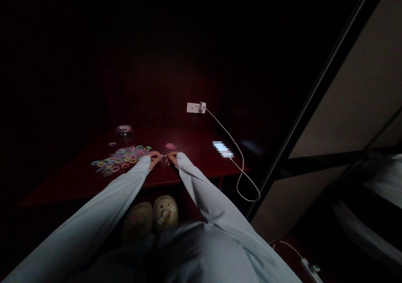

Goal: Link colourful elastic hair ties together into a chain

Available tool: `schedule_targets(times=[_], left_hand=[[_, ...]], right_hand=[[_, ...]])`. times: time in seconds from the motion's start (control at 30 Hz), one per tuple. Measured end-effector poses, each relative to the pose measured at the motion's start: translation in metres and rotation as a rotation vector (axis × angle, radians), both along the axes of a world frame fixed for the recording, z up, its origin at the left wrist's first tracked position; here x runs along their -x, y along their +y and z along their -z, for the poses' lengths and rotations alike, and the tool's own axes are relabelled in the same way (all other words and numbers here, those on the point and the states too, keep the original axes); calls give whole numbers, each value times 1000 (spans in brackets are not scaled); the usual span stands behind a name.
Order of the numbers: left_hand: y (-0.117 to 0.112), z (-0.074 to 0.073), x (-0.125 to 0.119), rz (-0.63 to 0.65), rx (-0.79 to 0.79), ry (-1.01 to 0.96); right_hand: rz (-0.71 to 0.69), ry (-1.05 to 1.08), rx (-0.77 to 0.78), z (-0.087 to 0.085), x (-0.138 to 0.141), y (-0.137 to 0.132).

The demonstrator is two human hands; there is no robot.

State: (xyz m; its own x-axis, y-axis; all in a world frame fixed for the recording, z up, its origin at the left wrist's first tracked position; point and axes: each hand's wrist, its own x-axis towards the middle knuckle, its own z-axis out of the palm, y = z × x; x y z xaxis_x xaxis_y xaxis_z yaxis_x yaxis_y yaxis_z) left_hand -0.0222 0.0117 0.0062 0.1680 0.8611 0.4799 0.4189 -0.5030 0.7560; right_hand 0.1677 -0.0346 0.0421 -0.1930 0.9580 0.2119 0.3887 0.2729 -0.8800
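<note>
Over the front part of the dark red table, my left hand (154, 156) and my right hand (172, 156) are close together with fingers pinched. A small pale, thin thing (164, 156) spans the gap between their fingertips; its kind is too small to make out. Beside my left hand spreads a heap of colourful hair ties (125, 157), in pink, yellow, green and purple. Just beyond my right hand lies a small pile of thin pink pieces (171, 146).
A clear round jar (124, 130) stands behind the heap, near a single purple hair tie (112, 144). To the right lies a lit phone (222, 149), its white cable (241, 157) running to a wall socket (194, 107). Clogs (166, 212) show below the table edge (176, 181).
</note>
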Motion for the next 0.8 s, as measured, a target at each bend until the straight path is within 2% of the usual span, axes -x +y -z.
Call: schedule_targets(times=[0.17, 0.27, 0.37, 0.5, 0.67, 0.8], left_hand=[[-3, 5, -1, -14, -33, -40], [-1, 4, 1, -96, -63, -70], [3, 1, 4, -120, -19, -54], [5, 1, 5, -68, 27, -16], [0, 1, 4, 78, 21, 49], [-2, -2, 1, 92, 12, 52]], right_hand=[[29, 17, -14, 4, 1, 0], [97, 75, 1, 0, 2, -3], [126, 140, 13, -5, 2, -7], [83, 112, 46, -8, 1, -9], [52, 19, 65, -4, 1, -4], [34, -10, 19, -3, -1, -4]])
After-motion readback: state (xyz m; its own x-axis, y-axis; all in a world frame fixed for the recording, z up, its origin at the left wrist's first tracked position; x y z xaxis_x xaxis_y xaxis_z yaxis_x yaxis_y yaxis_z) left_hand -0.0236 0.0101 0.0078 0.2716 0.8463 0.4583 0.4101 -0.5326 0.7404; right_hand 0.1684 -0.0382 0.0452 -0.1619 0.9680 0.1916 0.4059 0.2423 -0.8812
